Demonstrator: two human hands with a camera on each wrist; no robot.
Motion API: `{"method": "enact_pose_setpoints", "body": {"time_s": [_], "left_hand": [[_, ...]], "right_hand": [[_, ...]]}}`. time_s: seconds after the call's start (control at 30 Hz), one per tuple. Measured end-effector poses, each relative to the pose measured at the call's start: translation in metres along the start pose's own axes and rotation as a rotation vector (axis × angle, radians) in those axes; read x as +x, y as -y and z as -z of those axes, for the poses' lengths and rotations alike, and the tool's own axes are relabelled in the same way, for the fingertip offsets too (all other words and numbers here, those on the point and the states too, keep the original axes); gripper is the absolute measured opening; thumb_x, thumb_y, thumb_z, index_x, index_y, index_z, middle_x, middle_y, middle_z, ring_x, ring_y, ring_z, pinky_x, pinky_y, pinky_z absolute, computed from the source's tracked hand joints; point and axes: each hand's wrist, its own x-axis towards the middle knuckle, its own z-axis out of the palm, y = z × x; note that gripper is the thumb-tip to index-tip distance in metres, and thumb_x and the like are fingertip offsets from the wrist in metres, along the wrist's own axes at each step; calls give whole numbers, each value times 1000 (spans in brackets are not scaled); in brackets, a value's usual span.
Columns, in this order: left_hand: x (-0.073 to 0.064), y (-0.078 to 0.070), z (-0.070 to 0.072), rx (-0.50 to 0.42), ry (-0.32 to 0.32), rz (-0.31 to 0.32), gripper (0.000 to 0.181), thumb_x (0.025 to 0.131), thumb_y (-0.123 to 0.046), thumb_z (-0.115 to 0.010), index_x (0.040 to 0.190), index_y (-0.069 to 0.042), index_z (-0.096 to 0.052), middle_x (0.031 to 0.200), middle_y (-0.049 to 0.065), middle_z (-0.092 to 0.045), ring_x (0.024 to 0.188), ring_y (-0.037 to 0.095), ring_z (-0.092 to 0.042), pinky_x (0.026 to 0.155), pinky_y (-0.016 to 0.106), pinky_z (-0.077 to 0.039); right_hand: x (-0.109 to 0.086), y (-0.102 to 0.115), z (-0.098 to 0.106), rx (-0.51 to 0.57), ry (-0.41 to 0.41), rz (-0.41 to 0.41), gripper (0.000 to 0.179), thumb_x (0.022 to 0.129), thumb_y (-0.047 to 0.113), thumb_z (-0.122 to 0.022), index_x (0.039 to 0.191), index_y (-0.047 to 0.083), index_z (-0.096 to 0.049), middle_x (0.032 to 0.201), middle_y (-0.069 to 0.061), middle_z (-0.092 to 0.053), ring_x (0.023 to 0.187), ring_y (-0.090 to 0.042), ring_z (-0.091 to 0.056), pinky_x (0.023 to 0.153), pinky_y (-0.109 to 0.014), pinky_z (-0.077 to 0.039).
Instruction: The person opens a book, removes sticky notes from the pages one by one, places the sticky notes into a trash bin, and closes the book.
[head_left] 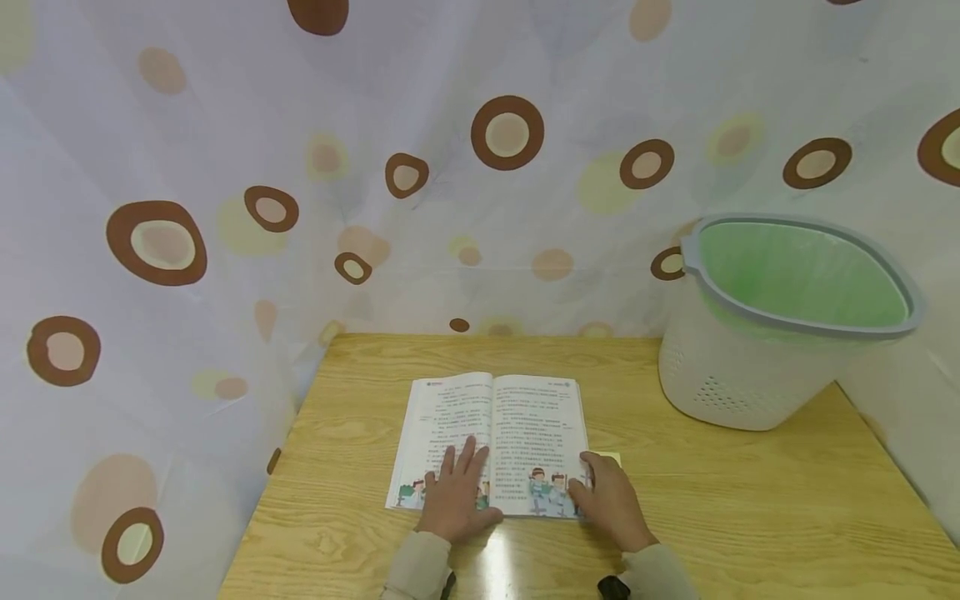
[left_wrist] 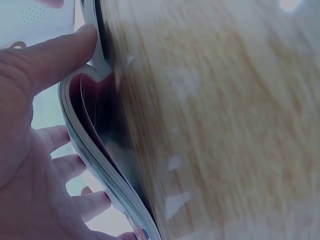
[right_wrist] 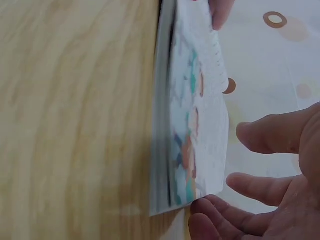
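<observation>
An open book [head_left: 534,417] lies on the wooden table, with printed text and coloured cartoon figures along the bottom of its pages. My left hand [head_left: 453,498] rests on the lower left page with fingers spread, its thumb reaching to the bottom edge by the spine. In the left wrist view the page block of the book [left_wrist: 85,127] bows under that hand. At the lower right corner is my right hand [head_left: 613,504]. Its thumb and index finger stand apart in the right wrist view, while the lower fingers [right_wrist: 220,215] touch the book's side edge.
A tall white laundry basket [head_left: 750,367] with a grey rim and green inside stands at the table's [head_left: 712,508] back right. Behind hangs a white sheet [head_left: 450,183] with brown and yellow spots. A small yellow piece [head_left: 613,457] shows beside the book's right edge.
</observation>
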Motion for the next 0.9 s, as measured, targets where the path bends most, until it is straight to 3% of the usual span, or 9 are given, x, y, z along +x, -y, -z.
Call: {"method": "enact_pose_setpoints", "body": {"time_s": [0.13, 0.37, 0.5, 0.6, 0.73, 0.9], "left_hand": [[0, 0, 0, -12, 5, 3, 98, 74, -53, -80, 154, -17, -34, 167, 9, -23, 150, 45, -24, 108, 78, -29], [0, -1, -1, -29, 0, 4, 98, 74, -52, -80, 154, -17, -35, 167, 9, -23, 150, 46, -23, 108, 79, -27], [0, 0, -3, -43, -6, 1, 97, 74, -51, -80, 154, -17, -35, 167, 9, -23, 151, 46, -22, 108, 79, -27], [0, 0, -4, -41, -10, -4, 97, 75, -51, -80, 154, -17, -35, 167, 9, -23, 151, 46, -22, 108, 79, -27], [0, 0, -3, -37, -8, -7, 97, 75, -51, -80, 154, -17, -34, 167, 9, -22, 151, 47, -22, 108, 79, -27], [0, -1, -1, -33, -18, -12, 96, 75, -50, -80, 153, -16, -35, 166, 11, -23, 150, 48, -23, 107, 80, -27]], "right_hand": [[3, 0, 2, 75, 28, -41, 52, 94, 19, -61, 135, -12, -51, 125, -30, -61, 113, -41, -61, 96, -58, -50], [9, 0, 7, 264, 51, -131, 58, 97, 20, -59, 145, -8, -41, 131, -29, -56, 116, -40, -59, 92, -52, -54], [11, 6, 10, 345, 18, -169, 55, 97, 19, -58, 144, -4, -43, 119, -24, -59, 100, -31, -62, 69, -34, -53], [11, 10, 11, 374, 6, -187, 49, 96, 17, -58, 139, -5, -49, 113, -23, -63, 91, -25, -62, 62, -28, -50], [9, 15, 11, 376, 37, -181, 41, 98, 18, -55, 131, -7, -55, 115, -23, -65, 94, -25, -63, 69, -31, -53], [3, 24, 7, 429, 70, -128, 34, 99, 20, -56, 127, 1, -59, 110, -18, -67, 82, -20, -61, 64, -29, -51]]}}
